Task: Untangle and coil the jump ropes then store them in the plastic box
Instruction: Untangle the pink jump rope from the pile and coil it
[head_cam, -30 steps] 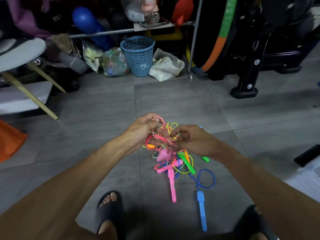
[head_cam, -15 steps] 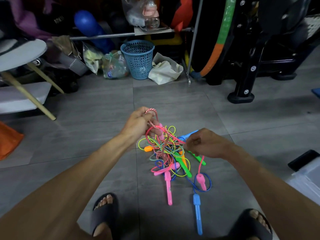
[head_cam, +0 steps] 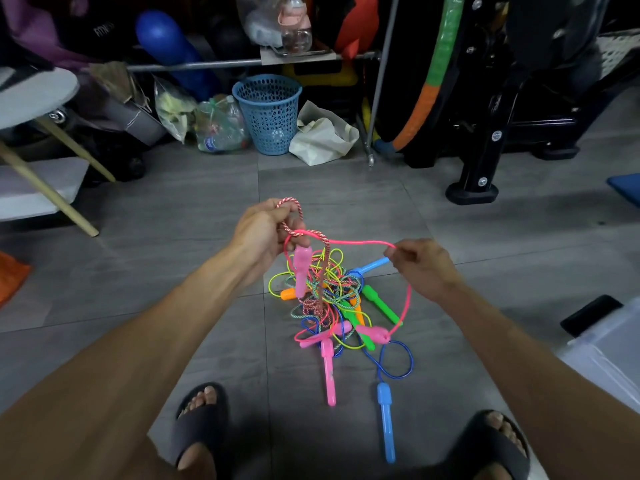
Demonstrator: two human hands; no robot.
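A: Where is the tangled heap of coloured plastic jump ropes (head_cam: 329, 299) lying?

B: On the grey floor tiles (head_cam: 173, 216), blue handle (head_cam: 385, 420) pointing toward the feet.

A: Hands?

B: Left hand (head_cam: 263, 230) is gripping a red-and-white braided cord (head_cam: 294, 216); right hand (head_cam: 420, 265) is pinching a pink cord (head_cam: 353, 242) stretching sideways between them.

We see a floor (head_cam: 173, 216) of large grey tiles under dim light. Along the far side runs a clutter of stored things: a blue perforated basket (head_cam: 266, 114), a crumpled cream bag (head_cam: 323, 138) just beside it, and clear plastic bags of bottles (head_cam: 218, 128) on its other side. A black metal frame (head_cam: 491, 133) stands at the right, a white chair (head_cam: 31, 95) with wooden legs at the left.
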